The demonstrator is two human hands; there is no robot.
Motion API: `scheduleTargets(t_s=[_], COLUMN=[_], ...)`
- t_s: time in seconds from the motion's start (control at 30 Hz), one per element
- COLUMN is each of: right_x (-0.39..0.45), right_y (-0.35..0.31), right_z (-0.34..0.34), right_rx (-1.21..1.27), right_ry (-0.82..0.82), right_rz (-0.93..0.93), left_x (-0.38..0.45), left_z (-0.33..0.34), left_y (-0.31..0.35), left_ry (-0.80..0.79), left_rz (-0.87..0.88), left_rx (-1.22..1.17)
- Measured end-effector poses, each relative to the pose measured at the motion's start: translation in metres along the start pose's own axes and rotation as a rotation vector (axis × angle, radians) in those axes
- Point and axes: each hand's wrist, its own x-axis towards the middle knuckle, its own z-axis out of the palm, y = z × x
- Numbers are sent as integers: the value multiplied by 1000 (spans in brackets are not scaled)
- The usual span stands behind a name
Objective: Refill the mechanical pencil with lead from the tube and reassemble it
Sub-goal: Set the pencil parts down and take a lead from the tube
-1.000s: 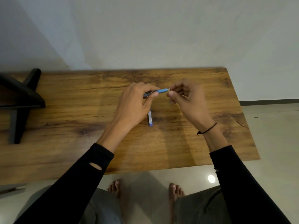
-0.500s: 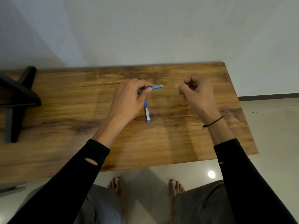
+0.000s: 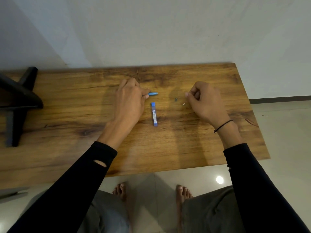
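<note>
My left hand (image 3: 129,101) grips a blue mechanical pencil (image 3: 152,94); only its right end shows past my fingers, low over the wooden table (image 3: 168,148). The blue lead tube (image 3: 154,114) lies lengthwise on the table just below the pencil, touched by neither hand. A small dark cap (image 3: 176,99) and a tiny white eraser piece (image 3: 183,103) lie on the table between my hands. My right hand (image 3: 205,101) hovers right of them with its fingers curled in; I see nothing in it.
A black stand (image 3: 18,98) occupies the table's left end. The table's front edge is close to my knees, its right edge lies beyond my right wrist, and a white wall rises behind the table.
My right hand pulled away from the pencil's end to the right. The dark cap and then the white eraser piece appeared on the table. My left hand lowered the pencil slightly.
</note>
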Motion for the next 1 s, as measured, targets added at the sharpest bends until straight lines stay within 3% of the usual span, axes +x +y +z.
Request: scheduleTargets(t_s=[0.23, 0.4, 0.7, 0.87, 1.0], right_x=[-19, -43, -66, -64, -60], right_y=[-44, -71, -94, -94, -92], right_z=[11, 40, 71, 65, 52], right_rx=[111, -83, -436, -411, -363], right_ry=[129, 37, 64, 68, 151], right_rz=[-117, -147, -41, -37, -80], left_x=[2, 3, 0, -1, 0], left_z=[-1, -4, -17, -24, -24], left_y=[-1, -1, 3, 4, 6], left_ry=[3, -19, -6, 22, -24], left_rz=[-14, -22, 9, 46, -39], left_rx=[42, 73, 64, -161, -344])
